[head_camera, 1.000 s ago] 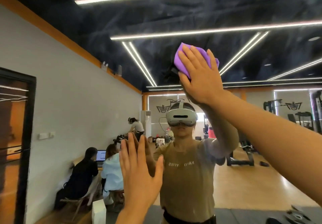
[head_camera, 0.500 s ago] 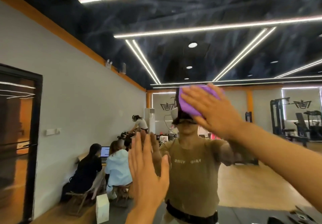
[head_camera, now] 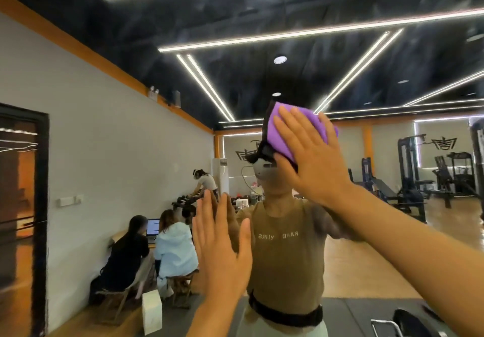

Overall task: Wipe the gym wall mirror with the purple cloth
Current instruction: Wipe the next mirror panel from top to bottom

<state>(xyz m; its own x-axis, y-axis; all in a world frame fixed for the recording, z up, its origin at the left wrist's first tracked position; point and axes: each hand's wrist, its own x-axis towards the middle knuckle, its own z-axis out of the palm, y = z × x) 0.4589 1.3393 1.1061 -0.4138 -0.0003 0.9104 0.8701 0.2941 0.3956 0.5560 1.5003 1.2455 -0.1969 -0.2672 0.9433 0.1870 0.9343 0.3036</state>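
The wall mirror (head_camera: 301,35) fills almost the whole view and reflects the gym and my own body. My right hand (head_camera: 311,155) lies flat, fingers straight and spread, pressing the folded purple cloth (head_camera: 279,132) against the glass at head height. The cloth shows above and left of my fingers; the rest is hidden under my palm. My left hand (head_camera: 222,245) is flat on the mirror lower down, fingers straight and pointing up, meeting its own reflection. It holds nothing.
In the reflection, two seated people (head_camera: 149,252) work at a laptop by the white wall at the left, and another person (head_camera: 205,182) bends over farther back. Gym machines (head_camera: 411,176) stand at the right. A dark door frame (head_camera: 39,218) is at far left.
My right hand slid the cloth down the mirror from high up to head height, then a little to the right. My left hand stayed flat on the glass.
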